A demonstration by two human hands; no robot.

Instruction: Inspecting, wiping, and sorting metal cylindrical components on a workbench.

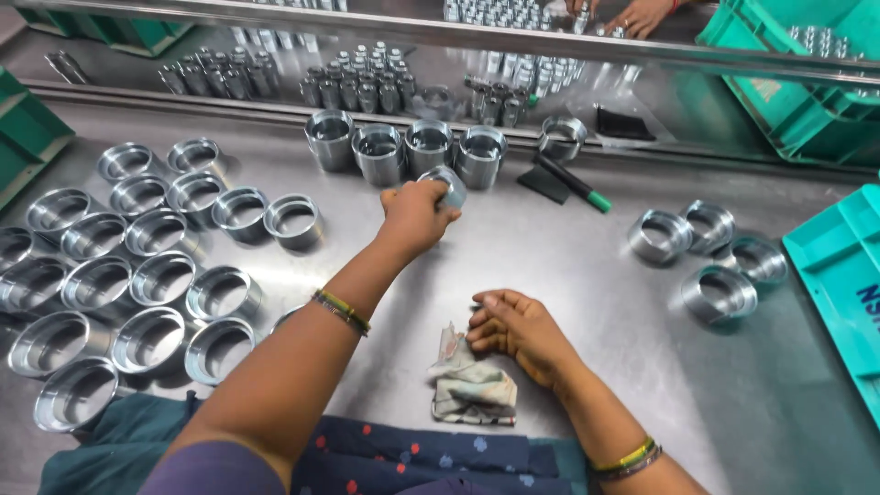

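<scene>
The left hand (414, 215) is stretched out toward the far side of the metal table (568, 275). Its fingers are curled tight around one shiny metal ring (446, 183), which it holds just in front of a row of four rings (403, 145) standing side by side near the far edge. A fifth ring (562, 137) sits a bit to the right of that row.

The right hand (515, 332) lies flat near the front edge. Its fingers are loosely bent and rest on a crumpled rag (472, 383).

On the left side of the table is a big bunch of rings (137, 275), about eighteen of them, packed close together. On the right side there are four more rings (706, 257) in a small group.

A black marker with a green tip (573, 183) lies between the row and the right group, next to a dark flat piece (543, 183). A teal tray (839, 284) sits at the right edge. A green crate (797, 82) stands at the far right corner. Many small metal parts (357, 87) stand past the far rail (458, 35), too many to count. Another person's hand (637, 14) shows at the very top.
</scene>
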